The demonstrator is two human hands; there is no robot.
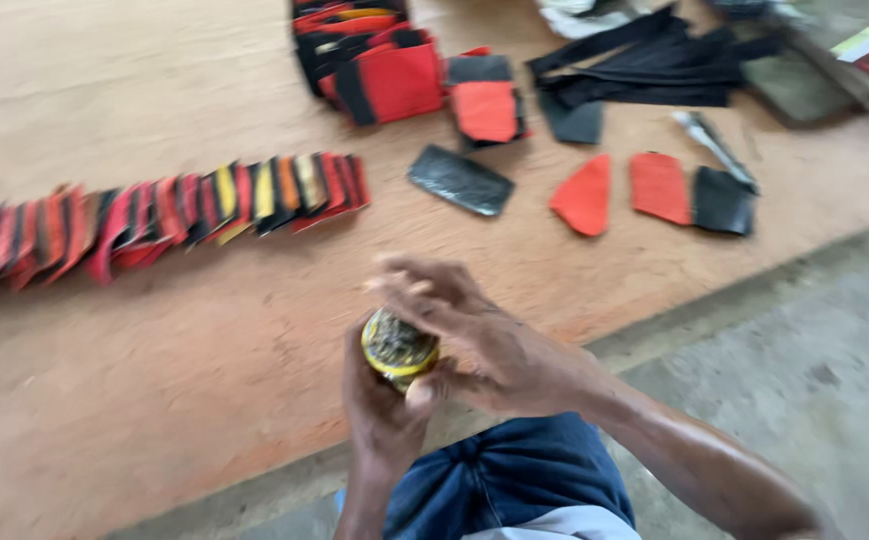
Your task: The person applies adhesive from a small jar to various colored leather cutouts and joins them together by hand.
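You are cupping a small round tin over your lap, both hands working at its top

Your left hand point(382, 405) is clenching its grip around the yellow-rimmed tin point(398, 348) from below, bracing it, while your right hand point(484, 345) is curling its fingers over the rim from 3 o'clock, grasping nothing else. At 10 o'clock an overlapping row of coloured pieces point(154, 215) is lying fanned on the brown board point(134, 400); loose red and black pieces point(659, 187) are lying at 1 o'clock
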